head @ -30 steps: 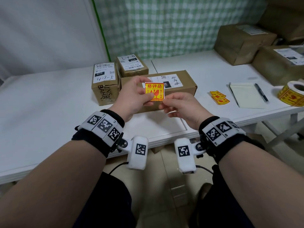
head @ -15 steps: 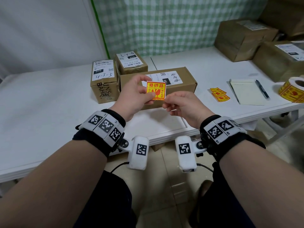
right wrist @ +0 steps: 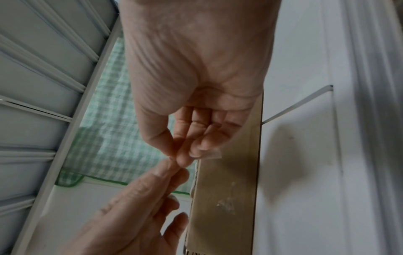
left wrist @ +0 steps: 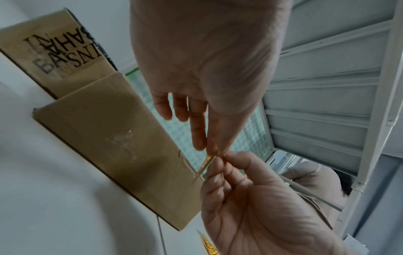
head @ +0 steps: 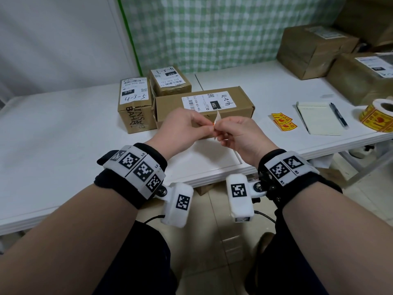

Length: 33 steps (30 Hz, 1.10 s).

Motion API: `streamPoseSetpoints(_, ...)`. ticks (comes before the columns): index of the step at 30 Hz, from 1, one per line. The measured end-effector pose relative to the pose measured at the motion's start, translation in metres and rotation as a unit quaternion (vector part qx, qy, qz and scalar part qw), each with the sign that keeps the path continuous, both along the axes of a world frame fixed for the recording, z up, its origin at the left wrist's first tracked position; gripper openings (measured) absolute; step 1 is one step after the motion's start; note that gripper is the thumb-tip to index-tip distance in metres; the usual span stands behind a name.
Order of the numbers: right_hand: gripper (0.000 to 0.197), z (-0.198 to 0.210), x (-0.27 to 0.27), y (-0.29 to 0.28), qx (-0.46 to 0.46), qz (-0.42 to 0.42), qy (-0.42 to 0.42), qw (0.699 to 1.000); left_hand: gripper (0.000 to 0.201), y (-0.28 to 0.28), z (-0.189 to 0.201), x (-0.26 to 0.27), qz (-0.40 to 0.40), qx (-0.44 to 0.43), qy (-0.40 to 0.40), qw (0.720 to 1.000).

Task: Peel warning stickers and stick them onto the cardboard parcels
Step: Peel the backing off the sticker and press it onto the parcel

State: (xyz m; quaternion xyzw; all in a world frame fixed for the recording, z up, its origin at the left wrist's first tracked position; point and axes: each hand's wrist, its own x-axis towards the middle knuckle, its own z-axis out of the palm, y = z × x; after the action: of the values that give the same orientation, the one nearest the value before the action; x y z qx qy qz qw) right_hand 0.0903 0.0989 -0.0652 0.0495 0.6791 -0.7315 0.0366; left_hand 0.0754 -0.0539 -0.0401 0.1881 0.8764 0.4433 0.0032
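Both hands meet in front of the long cardboard parcel (head: 204, 103). Between them is a yellow-and-red warning sticker (head: 215, 124), turned edge-on, with its white backing (head: 218, 118) sticking up. My left hand (head: 209, 129) pinches the sticker between thumb and forefinger. My right hand (head: 219, 127) pinches it at the same corner. In the left wrist view the sticker (left wrist: 205, 165) is a thin yellow sliver between both hands' fingertips. In the right wrist view a pale strip of backing (right wrist: 214, 154) shows by my right fingertips (right wrist: 182, 159). Two smaller labelled parcels (head: 136, 109) (head: 170, 81) stand left of and behind the long one.
On the white table (head: 63, 135), right of the parcels, lie loose warning stickers (head: 284, 122), a notepad (head: 319, 118) with a pen (head: 338, 114), and a sticker roll (head: 376, 116). Larger cardboard boxes (head: 314, 50) (head: 361, 77) stand at the back right. The table's front edge runs just under my hands.
The sticker faced me before; now it is turned edge-on. Both hands' fingertips have closed in together on one corner, and white backing shows above them.
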Motion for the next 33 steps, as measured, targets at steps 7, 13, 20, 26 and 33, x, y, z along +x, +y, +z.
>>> streamPoseSetpoints(7, 0.016, 0.002, 0.002, -0.001, 0.049, 0.006, 0.018, 0.999, 0.008, -0.001, 0.004, 0.000, 0.002, -0.068, 0.040, 0.997)
streamPoseSetpoints(13, 0.019, 0.004, 0.003, -0.001, 0.092, 0.011, 0.043, 0.995, 0.009, 0.000, 0.011, 0.001, -0.016, -0.151, 0.083, 0.985)
streamPoseSetpoints(20, 0.021, 0.004, 0.002, -0.002, 0.114, 0.014, 0.062, 0.991, 0.010, 0.000, 0.012, 0.003, -0.016, -0.137, 0.093, 0.986)
streamPoseSetpoints(26, 0.019, 0.003, 0.001, -0.002, 0.106, 0.012, 0.056, 0.993, 0.012, -0.002, 0.010, 0.001, -0.009, -0.082, 0.037, 0.996)
streamPoseSetpoints(33, 0.017, 0.005, 0.001, 0.000, 0.114, 0.027, 0.051, 0.992, 0.015, -0.001, 0.010, 0.000, -0.021, -0.098, 0.033, 0.994)
